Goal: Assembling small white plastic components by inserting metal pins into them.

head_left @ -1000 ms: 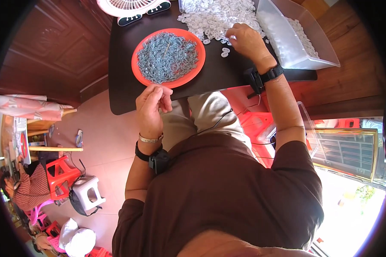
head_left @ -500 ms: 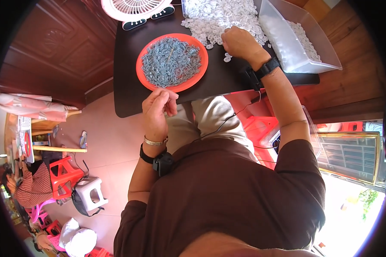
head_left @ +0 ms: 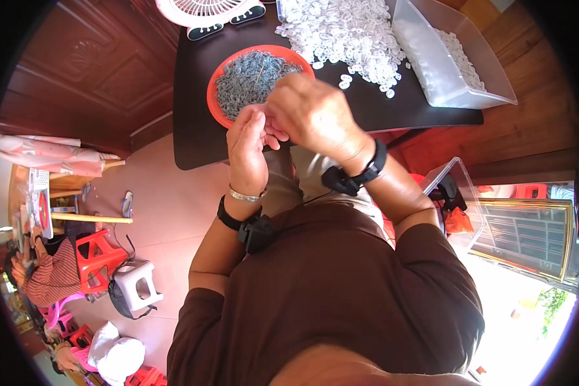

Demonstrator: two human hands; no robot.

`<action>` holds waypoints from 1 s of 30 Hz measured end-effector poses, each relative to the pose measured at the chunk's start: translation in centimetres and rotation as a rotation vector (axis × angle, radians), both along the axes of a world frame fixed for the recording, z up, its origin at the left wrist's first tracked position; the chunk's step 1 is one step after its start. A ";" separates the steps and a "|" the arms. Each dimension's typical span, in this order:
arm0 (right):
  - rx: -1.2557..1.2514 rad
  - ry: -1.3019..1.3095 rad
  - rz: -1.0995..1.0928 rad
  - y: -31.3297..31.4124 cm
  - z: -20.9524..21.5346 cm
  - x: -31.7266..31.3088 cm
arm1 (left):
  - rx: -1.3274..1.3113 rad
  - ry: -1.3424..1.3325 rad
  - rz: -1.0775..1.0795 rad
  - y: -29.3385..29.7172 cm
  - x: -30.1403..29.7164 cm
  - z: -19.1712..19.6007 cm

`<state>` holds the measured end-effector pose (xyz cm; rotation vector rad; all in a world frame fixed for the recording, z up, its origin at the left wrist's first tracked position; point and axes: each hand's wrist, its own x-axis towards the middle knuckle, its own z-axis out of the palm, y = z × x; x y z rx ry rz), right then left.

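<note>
My left hand (head_left: pixel 248 140) is closed, its thumb and fingers pinched together just in front of the round orange-red plate (head_left: pixel 213 101). Over the plate's near right side, my right hand (head_left: pixel 315 116) meets the left one with its fingers curled in. Whatever lies between the fingertips is hidden or too small to make out. A heap of small grey-blue screws (head_left: pixel 248 83) fills the plate. Beyond my right hand, a pile of small white plastic pieces (head_left: pixel 347 38) with holes spreads over the dark table (head_left: pixel 193 122).
A clear plastic bin (head_left: pixel 431 83) at the right holds more white pieces. A white fan (head_left: pixel 206 8) stands at the far left of the table. Red stool (head_left: pixel 100 257) and white stool (head_left: pixel 135 286) stand on the floor at left, near a person in striped clothing (head_left: pixel 58 276).
My right hand has come back from the white pile to meet my left hand. Several white pieces now lie nearer the pile's front edge. My left hand has shifted slightly right.
</note>
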<state>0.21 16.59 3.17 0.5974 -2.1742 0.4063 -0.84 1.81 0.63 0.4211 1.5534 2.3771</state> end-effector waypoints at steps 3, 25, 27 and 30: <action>-0.126 0.007 0.000 -1.5 -1.4 -0.1 | 0.127 -0.015 0.004 -0.1 -0.1 -0.6; -0.633 -0.522 0.325 -3.3 -1.9 0.7 | -0.138 0.144 0.148 -2.5 0.2 -1.6; -0.585 -0.505 0.317 -3.2 -1.6 0.7 | -0.157 0.137 0.123 -2.7 0.0 -1.7; -0.553 -0.547 0.389 -2.8 -1.2 0.5 | -0.043 -0.010 0.049 -3.2 -0.2 -1.7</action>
